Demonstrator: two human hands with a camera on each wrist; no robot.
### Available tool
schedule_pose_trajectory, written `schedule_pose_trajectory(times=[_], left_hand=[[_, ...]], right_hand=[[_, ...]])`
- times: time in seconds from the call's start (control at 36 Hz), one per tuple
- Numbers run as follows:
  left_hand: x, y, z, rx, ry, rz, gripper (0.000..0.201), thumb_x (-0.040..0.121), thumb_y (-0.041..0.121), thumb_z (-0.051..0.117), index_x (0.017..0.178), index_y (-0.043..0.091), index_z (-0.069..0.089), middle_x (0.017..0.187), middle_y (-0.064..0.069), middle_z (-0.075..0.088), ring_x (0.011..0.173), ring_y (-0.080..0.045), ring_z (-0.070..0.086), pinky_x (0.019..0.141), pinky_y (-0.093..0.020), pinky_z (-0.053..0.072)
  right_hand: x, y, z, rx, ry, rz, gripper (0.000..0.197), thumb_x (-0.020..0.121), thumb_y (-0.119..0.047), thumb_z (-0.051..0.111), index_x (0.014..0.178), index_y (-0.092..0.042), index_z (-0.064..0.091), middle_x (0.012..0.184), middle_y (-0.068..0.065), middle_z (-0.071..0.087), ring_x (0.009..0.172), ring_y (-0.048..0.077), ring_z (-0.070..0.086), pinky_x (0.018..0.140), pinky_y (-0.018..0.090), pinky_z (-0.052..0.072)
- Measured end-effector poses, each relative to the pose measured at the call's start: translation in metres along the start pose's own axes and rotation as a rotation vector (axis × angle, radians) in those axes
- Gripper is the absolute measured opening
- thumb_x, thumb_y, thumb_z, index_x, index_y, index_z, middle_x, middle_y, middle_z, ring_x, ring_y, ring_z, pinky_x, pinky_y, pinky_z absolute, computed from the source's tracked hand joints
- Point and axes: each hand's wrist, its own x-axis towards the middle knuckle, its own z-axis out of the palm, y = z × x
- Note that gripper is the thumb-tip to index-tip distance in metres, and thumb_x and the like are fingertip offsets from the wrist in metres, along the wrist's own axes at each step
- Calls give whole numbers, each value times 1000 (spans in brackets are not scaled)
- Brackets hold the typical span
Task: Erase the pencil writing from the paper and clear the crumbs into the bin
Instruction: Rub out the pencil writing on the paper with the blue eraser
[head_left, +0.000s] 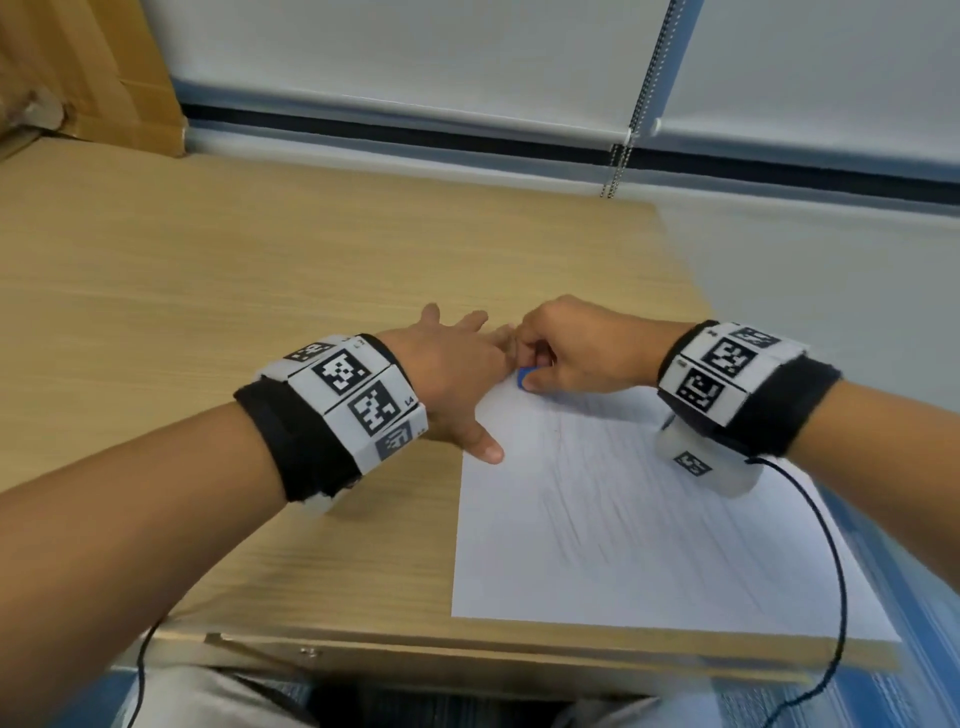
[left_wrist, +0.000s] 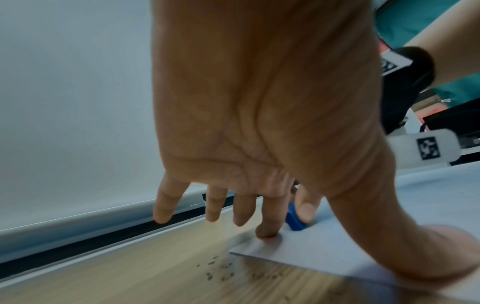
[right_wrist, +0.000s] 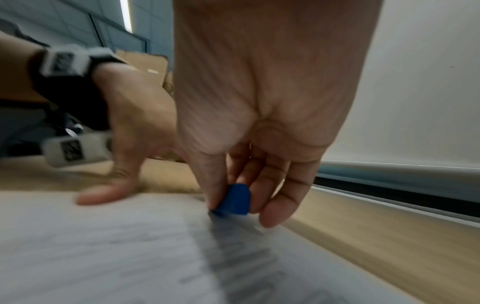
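A white sheet of paper with faint pencil lines lies on the wooden desk at the near right. My right hand pinches a small blue eraser and presses it on the paper's far left corner; the eraser shows between thumb and fingers. My left hand lies flat with spread fingers, its thumb and index fingertip holding the paper down at that corner. Dark eraser crumbs lie on the desk just off the paper's corner. No bin is in view.
A cardboard box stands at the desk's far left. Closed roller blinds with a bead chain run behind the desk. The desk's right edge drops off beside the paper. A black cable hangs from my right wrist.
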Motion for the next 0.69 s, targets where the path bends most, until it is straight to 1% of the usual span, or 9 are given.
schedule_pose_trajectory(times=[0.08,0.19,0.28,0.33,0.42,0.5,0.56,0.61,0.69], left_hand=[[0,0,1,-14,-9,-17,101,77,73,57,156,25,16,163,7,6,150,-25,-5,116,-61,5],[1,-1,1,-26,-21,-18,97,76,74,58,153,24,26,164,6,0,150,-24,-9,117,-60,3],[2,-1,2,-16,-29,-21,104,77,73,57,157,25,10,164,6,-4,150,-24,-10,117,-59,3],[1,-1,2,-15,-41,-32,107,79,72,57,157,23,2,164,2,-5,150,-24,-7,118,-57,10],[-2,0,0,-38,-35,-29,104,80,69,59,157,24,6,165,0,-2,151,-22,4,113,-48,29],[-1,-1,0,-41,-31,-13,100,79,69,61,156,26,14,164,-1,2,147,-23,20,104,-44,41],[1,-2,1,-28,-27,-16,101,79,69,60,156,24,13,164,-1,3,145,-23,25,101,-43,43],[2,-1,1,-16,-25,-25,103,79,70,59,156,21,10,164,-1,2,145,-22,26,102,-43,43],[2,-2,1,-23,-29,-25,103,80,70,58,157,22,8,164,1,-3,147,-21,23,103,-41,41]], right_hand=[[-3,-2,4,24,-9,-16,7,81,-12,69,83,-5,69,77,7,67,66,18,57,55,14,39],[-11,-12,5,117,-216,-48,7,82,-16,72,87,-11,71,77,3,68,64,10,58,58,17,45],[-1,0,-2,92,-148,15,9,84,-17,70,85,-8,69,73,6,70,55,15,61,54,21,50],[4,10,-3,63,-52,56,9,85,-16,68,82,-8,66,72,6,70,54,17,64,57,29,54],[1,9,3,56,-23,27,8,82,-13,68,82,-6,66,74,7,67,56,11,57,56,24,47],[-8,2,4,111,-177,-13,7,82,-16,71,85,-10,69,76,7,69,63,21,61,55,22,46],[-6,5,-2,107,-194,12,8,83,-17,71,87,-10,69,74,8,69,57,24,61,51,24,48],[0,13,-6,66,-106,55,10,84,-17,70,86,-8,68,70,5,66,49,14,57,47,22,46],[1,15,-4,21,-21,50,10,83,-15,69,85,-6,67,73,3,65,56,9,56,55,25,46]])
